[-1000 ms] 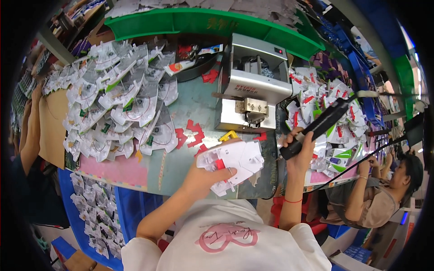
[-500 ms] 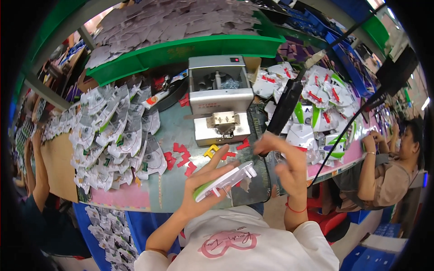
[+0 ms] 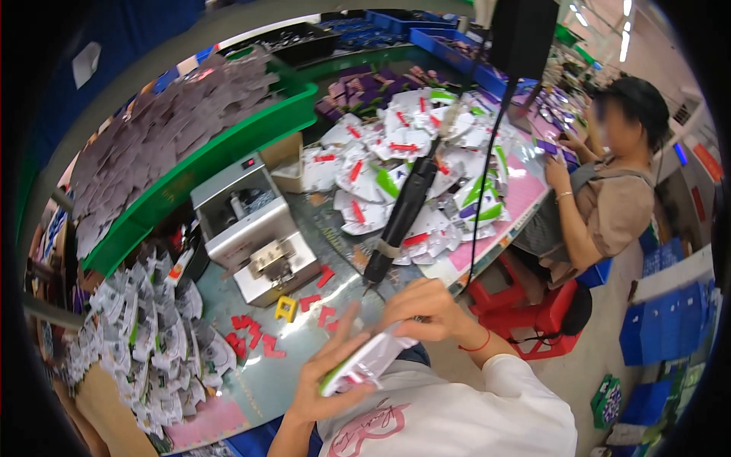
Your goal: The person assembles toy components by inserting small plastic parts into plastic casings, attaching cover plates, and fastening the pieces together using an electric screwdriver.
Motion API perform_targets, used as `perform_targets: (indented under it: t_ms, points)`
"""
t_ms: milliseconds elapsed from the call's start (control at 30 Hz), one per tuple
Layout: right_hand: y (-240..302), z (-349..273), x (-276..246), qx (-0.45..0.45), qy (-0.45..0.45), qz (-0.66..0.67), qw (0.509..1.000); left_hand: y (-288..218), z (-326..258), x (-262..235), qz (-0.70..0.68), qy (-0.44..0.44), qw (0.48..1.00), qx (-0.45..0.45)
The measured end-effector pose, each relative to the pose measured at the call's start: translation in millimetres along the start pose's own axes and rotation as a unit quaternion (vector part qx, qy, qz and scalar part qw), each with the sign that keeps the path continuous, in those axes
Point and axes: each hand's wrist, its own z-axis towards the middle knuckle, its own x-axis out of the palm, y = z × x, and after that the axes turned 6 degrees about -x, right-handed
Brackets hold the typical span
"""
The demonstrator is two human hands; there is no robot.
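Note:
A white plastic housing with a green edge [image 3: 377,356] is tilted in front of my chest. My left hand [image 3: 314,387] grips it from below and the side, with a bit of red showing near its lower end. At its upper right end, the bent fingers and thumb of my right hand [image 3: 423,308] close on the part. Just beyond my hands hangs a black electric screwdriver [image 3: 411,199], tip down and touched by neither hand. Small red plastic pieces [image 3: 251,332] and a yellow piece [image 3: 286,308] lie on the table to the left.
A grey screw feeder [image 3: 247,221] stands left of the screwdriver. White housings with red pieces [image 3: 365,164] are heaped beyond it; more housings [image 3: 148,335] pile up at left. A green bin [image 3: 205,171] holds grey parts. At right sits a co-worker [image 3: 601,190] near red stools [image 3: 544,320].
The view has swung to the right. My right hand has come from beside the screwdriver's lower end onto the housing, which my left hand still holds.

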Motion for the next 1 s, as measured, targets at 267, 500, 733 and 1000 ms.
perform_targets:
  t_ms: [267,500,733,1000]
  points:
    - [-23.8,-58.2,-159.3,0.051,-0.634,0.023,0.771,14.3,3.5,2.7,-0.326,-0.102,0.935,-0.089]
    - [-108.4,-68.0,-316.5,0.153,-0.600,-0.076,0.781,21.6,-1.5,5.0,-0.323,-0.134,0.918,-0.188]
    - [-157.7,-90.9,-354.1,0.374,-0.435,-0.485,0.660,27.6,-1.9,0.8,-0.323,-0.168,0.905,-0.219]
    - [-72.3,-26.7,-250.0,0.105,-0.401,-0.540,0.733,30.3,-12.8,-10.1,-0.335,-0.160,0.895,-0.247]
